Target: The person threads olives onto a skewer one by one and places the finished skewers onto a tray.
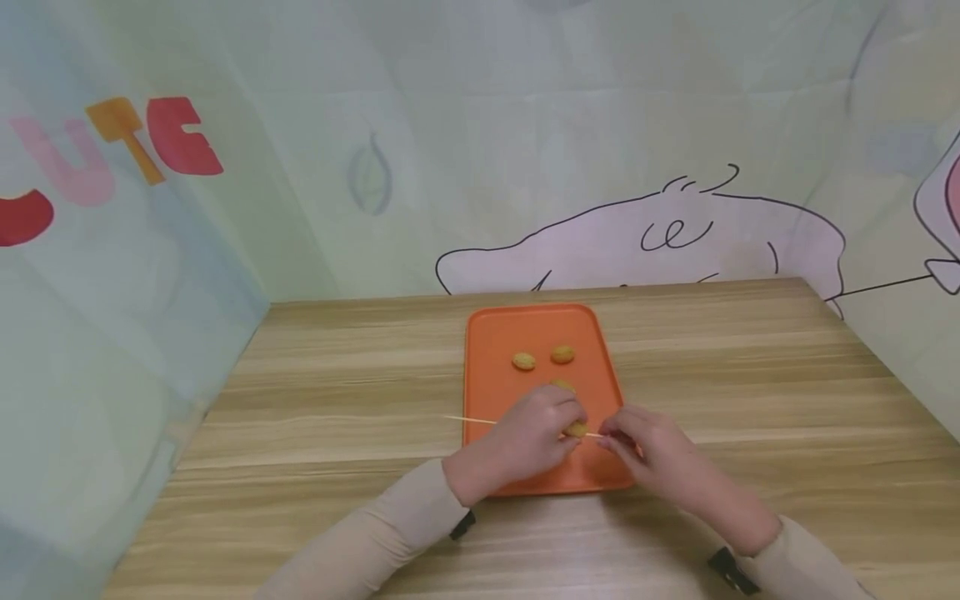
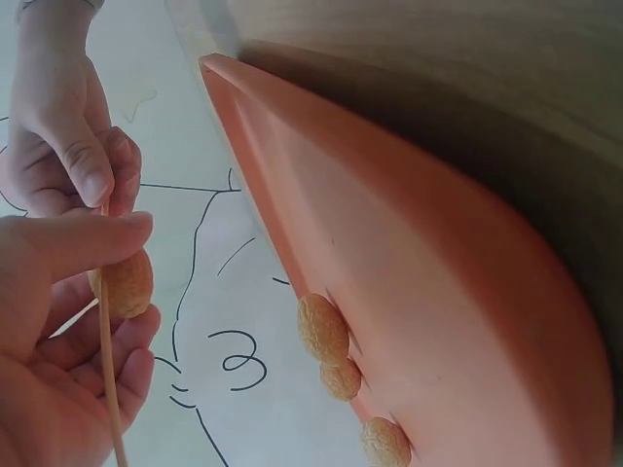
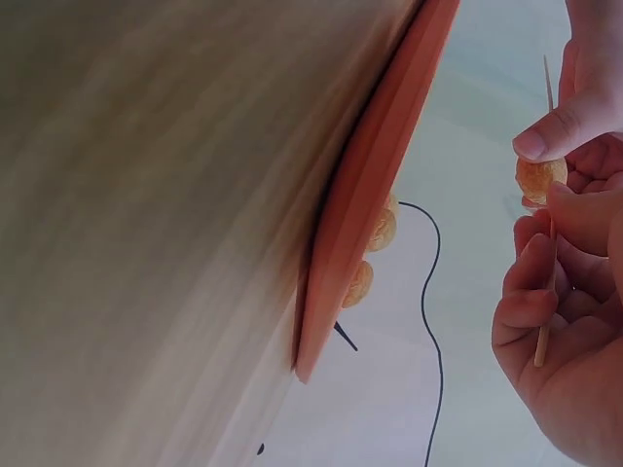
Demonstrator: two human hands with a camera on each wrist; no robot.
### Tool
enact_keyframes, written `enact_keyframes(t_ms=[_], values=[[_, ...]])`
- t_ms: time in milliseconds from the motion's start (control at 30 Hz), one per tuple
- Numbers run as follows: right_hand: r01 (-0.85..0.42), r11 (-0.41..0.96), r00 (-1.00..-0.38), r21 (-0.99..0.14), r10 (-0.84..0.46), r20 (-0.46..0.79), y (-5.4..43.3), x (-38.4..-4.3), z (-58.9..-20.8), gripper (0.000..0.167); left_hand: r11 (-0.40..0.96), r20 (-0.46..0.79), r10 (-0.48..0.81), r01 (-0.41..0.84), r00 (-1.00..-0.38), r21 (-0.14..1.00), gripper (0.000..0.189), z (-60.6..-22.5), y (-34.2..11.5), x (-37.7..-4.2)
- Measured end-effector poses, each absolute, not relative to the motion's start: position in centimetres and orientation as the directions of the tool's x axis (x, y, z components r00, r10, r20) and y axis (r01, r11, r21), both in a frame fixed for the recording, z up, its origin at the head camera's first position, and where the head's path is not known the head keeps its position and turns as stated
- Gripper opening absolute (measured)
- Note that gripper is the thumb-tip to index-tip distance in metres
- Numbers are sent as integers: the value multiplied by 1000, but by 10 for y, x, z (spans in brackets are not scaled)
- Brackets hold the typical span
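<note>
My left hand point(image 1: 534, 429) pinches a wrinkled yellow-brown oval point(image 2: 134, 284), like a walnut or dried fruit, between thumb and fingers above an orange tray point(image 1: 491, 333). A thin wooden skewer point(image 3: 542, 341) runs across that oval in the left wrist view; whether any of it passes inside I cannot tell. To the left, past the left hand, its pointed end sticks out. My right hand point(image 1: 660, 454) pinches the skewer close beside the oval, with the blunt end lying along its curled fingers. On the tray lie three similar ovals point(image 1: 523, 361), one partly hidden behind the left hand.
The tray has a low raised rim point(image 1: 467, 375) and lies on a wood-grain table point(image 1: 337, 400). Printed fabric walls point(image 1: 315, 150) stand along the table's back and sides. Dark wrist straps point(image 1: 731, 571) show at the sleeves.
</note>
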State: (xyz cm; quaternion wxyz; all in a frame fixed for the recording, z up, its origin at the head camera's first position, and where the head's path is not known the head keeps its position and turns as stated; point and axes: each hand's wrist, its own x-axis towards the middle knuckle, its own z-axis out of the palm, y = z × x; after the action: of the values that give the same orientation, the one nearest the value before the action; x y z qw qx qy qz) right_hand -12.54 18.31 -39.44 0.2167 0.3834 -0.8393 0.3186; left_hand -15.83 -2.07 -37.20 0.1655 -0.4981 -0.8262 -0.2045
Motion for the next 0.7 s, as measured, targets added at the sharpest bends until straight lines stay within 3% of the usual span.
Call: enact_keyframes(t_ms=[267, 533, 700], values=[[-771, 516, -624, -374, -491, 608, 188, -124, -397, 22, 407, 418, 778, 883, -469, 232, 12, -372, -18, -158], [-772, 516, -618, -371, -472, 629, 198, -125, -398, 10, 455, 155, 792, 740, -591, 496, 46, -358, -21, -167], [-752, 550, -634, -363, -454, 625, 209, -125, -394, 8, 455, 181, 730, 666, -659, 591, 49, -340, -34, -177]])
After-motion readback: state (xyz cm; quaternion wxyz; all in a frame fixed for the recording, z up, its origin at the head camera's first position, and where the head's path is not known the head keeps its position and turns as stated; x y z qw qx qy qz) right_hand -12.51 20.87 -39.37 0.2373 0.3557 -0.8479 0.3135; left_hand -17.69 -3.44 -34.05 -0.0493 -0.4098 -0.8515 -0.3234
